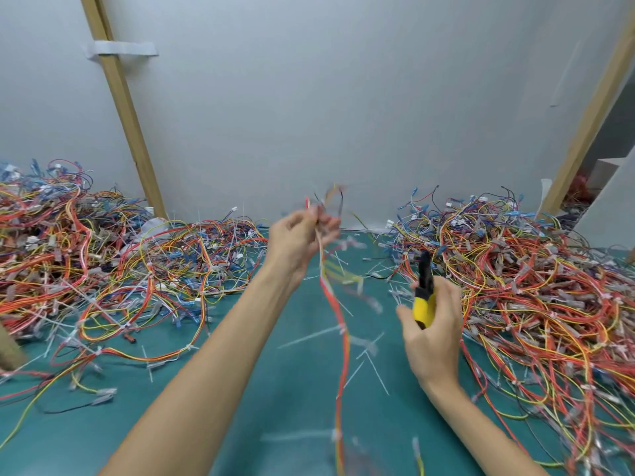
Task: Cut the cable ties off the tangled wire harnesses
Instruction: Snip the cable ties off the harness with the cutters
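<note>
Above a green mat (pixel 292 389), two bare hands are raised between two heaps of tangled wire. The left hand (pixel 302 235) pinches one harness (pixel 338 314) near its top end, fingers curled round the bunch. The harness's orange, yellow and white wires hang down toward the mat, blurred. The right hand (pixel 434 334) sits lower, apart from the harness. It grips one pair of cutters (pixel 424 304) with its fingers wrapped round the yellow handles and the dark nose pointing up; I cannot tell whether the blades are parted. One heap, the left pile (pixel 120 262), spreads from the mat's left edge toward the middle. The other heap, the right pile (pixel 532 286), covers the right side and runs down past the right forearm. White ties (pixel 309 334) lie loose on the bare mat between the heaps, too blurred to count. Two wooden posts stand against the white wall (pixel 343 97), the left post (pixel 123 108) bearing one strip of pale tape (pixel 120 49) and the right post (pixel 591 108) bare.
</note>
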Demonstrator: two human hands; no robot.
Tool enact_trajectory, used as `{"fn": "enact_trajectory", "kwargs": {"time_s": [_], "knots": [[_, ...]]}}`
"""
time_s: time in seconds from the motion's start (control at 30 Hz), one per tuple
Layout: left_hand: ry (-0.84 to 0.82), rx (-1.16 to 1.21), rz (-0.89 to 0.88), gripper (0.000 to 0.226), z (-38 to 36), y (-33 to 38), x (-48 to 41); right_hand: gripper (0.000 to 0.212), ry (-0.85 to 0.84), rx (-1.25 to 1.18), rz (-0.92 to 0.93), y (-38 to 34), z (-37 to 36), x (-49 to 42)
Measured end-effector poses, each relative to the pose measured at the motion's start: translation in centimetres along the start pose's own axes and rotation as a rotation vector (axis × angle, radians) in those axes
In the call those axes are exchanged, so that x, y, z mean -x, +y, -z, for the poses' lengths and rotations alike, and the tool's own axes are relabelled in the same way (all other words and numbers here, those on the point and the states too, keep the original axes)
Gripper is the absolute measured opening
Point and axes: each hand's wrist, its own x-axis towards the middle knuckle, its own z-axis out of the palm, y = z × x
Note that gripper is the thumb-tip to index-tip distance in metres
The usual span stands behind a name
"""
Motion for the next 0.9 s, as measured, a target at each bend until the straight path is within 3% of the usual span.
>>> {"fn": "enact_trajectory", "kwargs": {"time_s": [0.1, 0.2, 0.3, 0.37, 0.47, 0.57, 0.67, 0.77, 0.9], "knots": [[0.06, 0.118, -0.149, 0.017, -2.9, 1.5, -2.2, 0.025, 0.13, -0.08, 0.046, 0.1, 1.2, -1.3], [0.126, 0.106, -0.224, 0.016, -2.8, 0.8, -2.7, 0.029, 0.201, -0.193, -0.038, 0.3, 1.8, -2.3], [0.184, -0.207, -0.221, 0.016, -0.1, -2.6, -0.7, 0.035, 0.242, -0.065, -0.072, 0.8, 2.4, -2.9], [0.201, -0.408, -0.108, 0.015, 2.5, -5.4, 1.7, 0.036, 0.237, 0.021, -0.025, 0.8, 2.6, -3.2], [0.175, -0.445, 0.108, 0.015, 5.4, -7.8, 4.9, 0.022, 0.081, 0.051, 0.113, -0.2, 2.2, -2.4], [0.161, -0.515, 0.13, 0.019, 6.7, -8.2, 6.4, 0.019, -0.209, 0.152, 0.194, -1.2, 0.6, -0.2], [0.136, -0.476, 0.155, 0.019, 7.2, -7.8, 6.8, 0.021, -0.43, 0.331, 0.16, -0.6, -0.5, 1.5], [0.053, -0.405, 0.19, 0.019, 7.8, -7.3, 6.7, 0.026, -0.513, 0.514, 0.099, 0.2, -0.3, 1.4], [-0.044, -0.438, 0.12, 0.016, 8.5, -7.3, 6.5, 0.039, -0.505, 0.755, 0.196, 0.8, 0.0, 0.7]]}}
